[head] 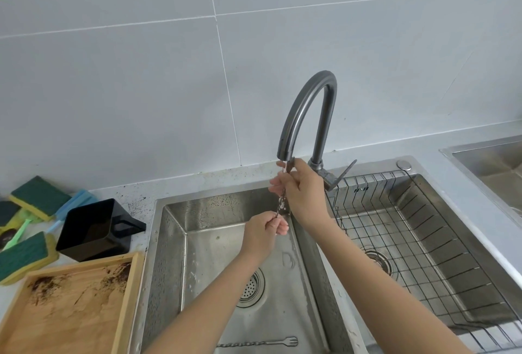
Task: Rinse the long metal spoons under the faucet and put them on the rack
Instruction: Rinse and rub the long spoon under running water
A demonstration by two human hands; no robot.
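A long twisted metal spoon (pixel 281 203) stands nearly upright under the spout of the grey faucet (pixel 306 112), with water running down it. My left hand (pixel 264 230) grips its lower end over the left sink basin (pixel 169 240). My right hand (pixel 300 192) is closed around its upper part just below the spout. A second long twisted utensil with a forked end (pixel 260 343) lies flat on the basin floor near the front edge. The wire rack (pixel 423 243) sits in the right basin with nothing on it.
A stained wooden tray (pixel 70 305) lies on the counter at the left, with a black container (pixel 97 228) and several green-and-yellow sponges (pixel 35 195) behind it. Another steel sink (pixel 491 164) shows at the far right. The faucet handle (pixel 340 177) sticks out right of my right hand.
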